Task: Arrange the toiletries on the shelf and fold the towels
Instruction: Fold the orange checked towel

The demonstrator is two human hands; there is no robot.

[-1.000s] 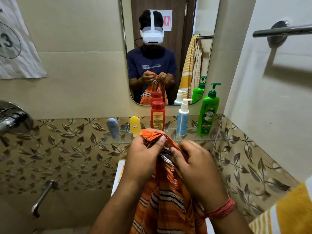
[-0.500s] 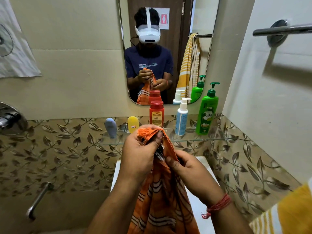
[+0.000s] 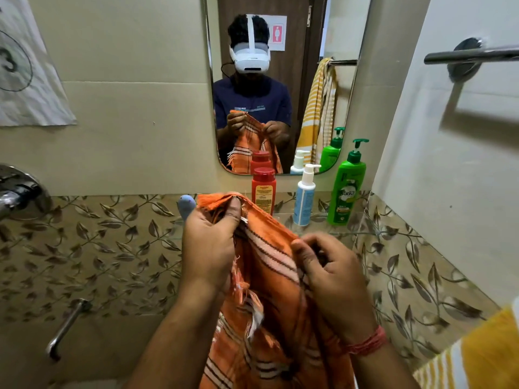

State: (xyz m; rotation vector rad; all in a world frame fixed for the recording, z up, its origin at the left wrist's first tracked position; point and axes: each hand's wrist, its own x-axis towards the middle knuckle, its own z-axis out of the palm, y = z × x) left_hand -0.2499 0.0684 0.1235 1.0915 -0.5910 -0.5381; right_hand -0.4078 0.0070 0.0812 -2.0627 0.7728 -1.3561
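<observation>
An orange striped towel [image 3: 269, 310] hangs in front of me. My left hand [image 3: 209, 245] pinches its fringed top corner, held higher. My right hand [image 3: 330, 279] grips the top edge further right and lower, so the edge slopes between them. Behind, on a glass shelf [image 3: 362, 233], stand a red bottle [image 3: 263, 190], a white and blue pump bottle [image 3: 304, 199] and a green pump bottle [image 3: 346, 189]. A small blue-grey bottle [image 3: 186, 204] peeks out left of my left hand. The towel hides the rest of the shelf.
A mirror [image 3: 280, 80] above the shelf reflects a person. A chrome towel bar [image 3: 471, 54] juts from the right wall. A yellow striped towel [image 3: 483, 357] shows at the bottom right. A tap [image 3: 16, 192] and a lever [image 3: 66, 327] are on the left wall.
My hands have moved apart along the towel's top edge, the right one sliding right and down. The towel has spread wider and now covers the yellow bottle.
</observation>
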